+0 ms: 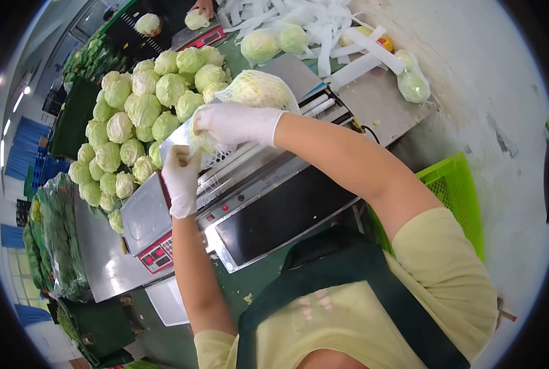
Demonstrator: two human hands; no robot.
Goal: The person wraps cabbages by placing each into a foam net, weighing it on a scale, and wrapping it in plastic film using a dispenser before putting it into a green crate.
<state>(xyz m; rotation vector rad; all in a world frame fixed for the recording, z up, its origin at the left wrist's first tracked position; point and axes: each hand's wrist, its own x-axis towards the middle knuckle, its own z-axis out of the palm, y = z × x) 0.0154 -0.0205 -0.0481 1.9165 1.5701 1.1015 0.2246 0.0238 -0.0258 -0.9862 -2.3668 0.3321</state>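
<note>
My left hand [181, 178], in a white glove, has its fingers curled together at the left end of a white mesh sleeve; what they pinch is too small to make out. My right hand [237, 125], also gloved, has its fingers closed on the same mesh sleeve [216, 158], just right of my left hand. A large pale cabbage in white netting [259, 90] lies just beyond my right hand. Below both hands is a wrapping machine [274, 215] with rollers and a dark plate.
Many cabbages [144, 111] are heaped at the left. A scale [146, 221] stands beside my left wrist. White foam strips [323, 31] and wrapped cabbages [413, 86] lie at the back. A green crate [456, 190] is at the right. Another person's hand [204, 7] touches a cabbage.
</note>
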